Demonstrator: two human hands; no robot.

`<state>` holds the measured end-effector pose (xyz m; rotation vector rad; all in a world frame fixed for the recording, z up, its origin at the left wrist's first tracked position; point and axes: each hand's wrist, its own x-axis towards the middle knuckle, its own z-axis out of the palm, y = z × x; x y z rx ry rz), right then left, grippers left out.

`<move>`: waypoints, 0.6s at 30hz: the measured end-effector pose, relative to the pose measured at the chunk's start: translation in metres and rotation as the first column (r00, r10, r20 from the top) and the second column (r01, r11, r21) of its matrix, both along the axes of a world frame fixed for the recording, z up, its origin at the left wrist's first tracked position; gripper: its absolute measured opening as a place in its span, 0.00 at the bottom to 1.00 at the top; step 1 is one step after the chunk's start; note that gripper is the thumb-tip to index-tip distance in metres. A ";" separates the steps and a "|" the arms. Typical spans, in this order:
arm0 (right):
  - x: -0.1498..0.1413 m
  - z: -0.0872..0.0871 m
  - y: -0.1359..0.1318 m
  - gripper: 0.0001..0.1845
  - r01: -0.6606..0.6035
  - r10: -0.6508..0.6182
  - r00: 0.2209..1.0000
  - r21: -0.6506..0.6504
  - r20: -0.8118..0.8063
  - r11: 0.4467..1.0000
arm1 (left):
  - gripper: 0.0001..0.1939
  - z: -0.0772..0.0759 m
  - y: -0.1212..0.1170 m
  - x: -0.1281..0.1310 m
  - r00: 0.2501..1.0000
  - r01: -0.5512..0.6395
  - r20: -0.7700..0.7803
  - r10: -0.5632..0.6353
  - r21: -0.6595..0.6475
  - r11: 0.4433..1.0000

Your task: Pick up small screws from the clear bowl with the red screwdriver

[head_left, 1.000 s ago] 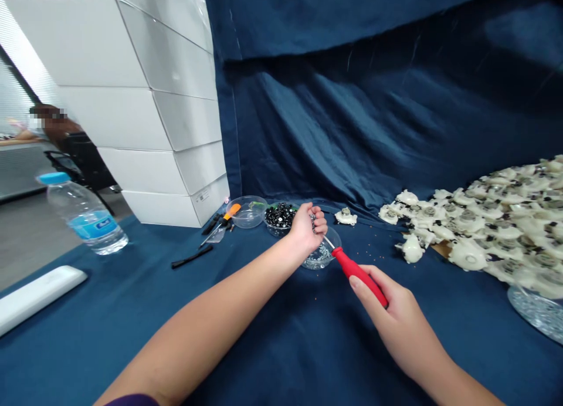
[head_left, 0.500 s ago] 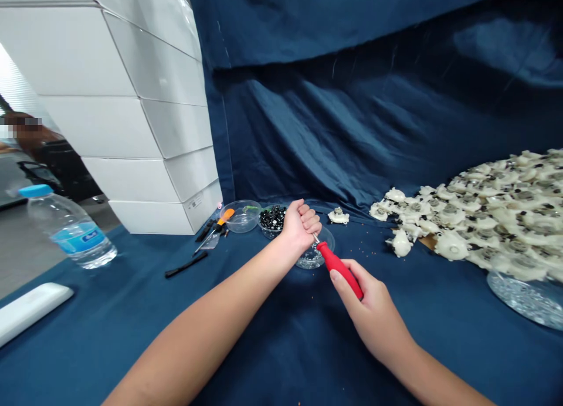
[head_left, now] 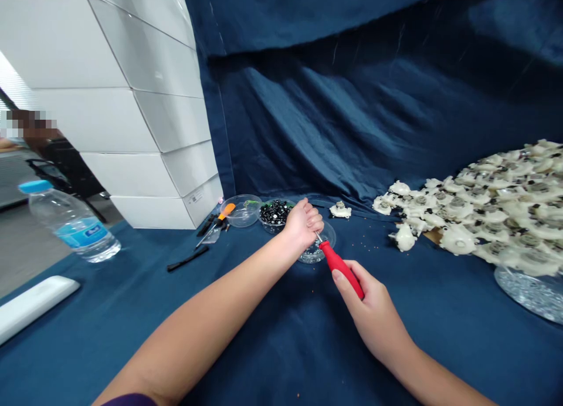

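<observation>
My right hand (head_left: 372, 300) is closed around the red handle of a screwdriver (head_left: 341, 268), which slants up and left. Its metal shaft runs to the fingers of my left hand (head_left: 304, 225), curled into a fist, and the tip is hidden there. Whatever the left fist may hold cannot be seen. Below the fist sits a clear round dish (head_left: 314, 253) with small shiny pieces in it. Just left of the fist, a clear bowl is filled with small black parts (head_left: 275, 212). One cream-coloured plastic part (head_left: 340, 210) lies behind and to the right.
Many cream parts (head_left: 497, 212) are heaped at the right, beside another dish of shiny pieces (head_left: 530, 294). At the left stand stacked white boxes (head_left: 149, 159) and a water bottle (head_left: 73, 224). An orange-handled screwdriver (head_left: 226, 211) and an open clear dish (head_left: 241, 212) lie near the boxes.
The view has tilted and shifted slightly. Both hands keep nearly the same pose, the right still on the red screwdriver and the left still in a fist.
</observation>
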<state>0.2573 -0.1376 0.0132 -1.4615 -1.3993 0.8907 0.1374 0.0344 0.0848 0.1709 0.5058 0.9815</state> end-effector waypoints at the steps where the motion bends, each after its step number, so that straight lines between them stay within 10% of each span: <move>1: 0.000 0.000 0.000 0.28 0.000 0.000 1.000 -0.001 -0.004 1.000 | 0.27 -0.001 0.001 0.000 1.000 0.004 -0.002 -0.004 -0.004 1.000; 18: 0.006 0.001 0.001 0.29 0.005 -0.005 0.999 -0.009 -0.043 1.000 | 0.32 -0.013 0.003 0.003 0.995 -0.093 -0.026 0.093 0.012 0.996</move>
